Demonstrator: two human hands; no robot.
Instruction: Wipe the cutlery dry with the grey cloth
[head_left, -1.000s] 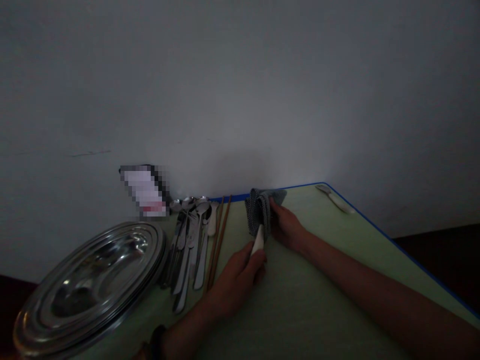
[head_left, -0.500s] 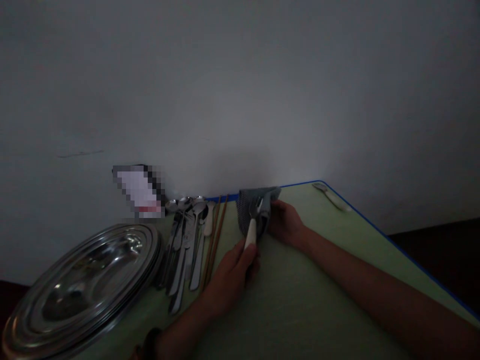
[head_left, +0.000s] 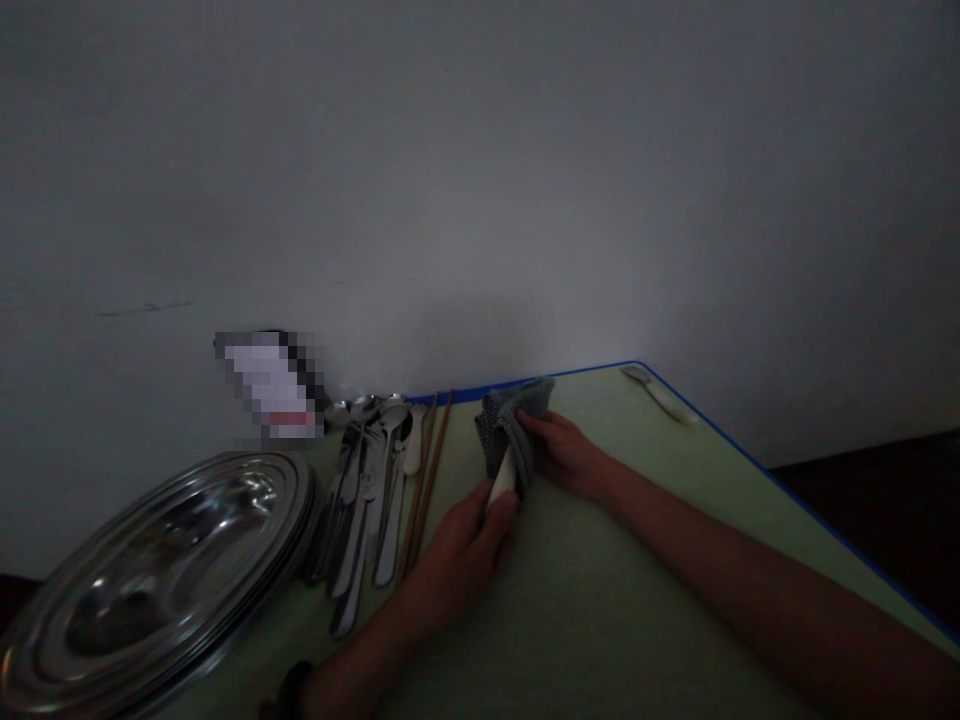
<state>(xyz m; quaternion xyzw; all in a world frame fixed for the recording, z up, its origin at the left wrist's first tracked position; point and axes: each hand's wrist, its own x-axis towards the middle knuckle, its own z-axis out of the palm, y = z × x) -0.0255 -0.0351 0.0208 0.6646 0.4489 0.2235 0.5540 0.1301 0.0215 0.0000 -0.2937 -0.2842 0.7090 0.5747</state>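
Note:
My left hand [head_left: 471, 535] is closed around the pale handle of a fork [head_left: 503, 478], which points up and away over the table. A grey cloth [head_left: 517, 425] is folded over the fork's head, so the tines are hidden. Gripping the cloth from the right is my right hand [head_left: 566, 450], its thumb lying on top and the fingers behind, partly out of sight. Left of my hands lie a pair of brown chopsticks [head_left: 425, 480] and a bunch of metal spoons, forks and knives [head_left: 367, 500].
Stacked oval metal trays [head_left: 281, 490] fill the left side of the green table [head_left: 600, 610]. A blurred-out phone-like object [head_left: 274, 385] leans on the wall behind. Another pale-handled fork [head_left: 664, 398] lies by the blue-edged far right corner.
My right hand has folded the cloth over the fork's tines, which showed before, and its thumb has come on top. My left hand still holds the handle.

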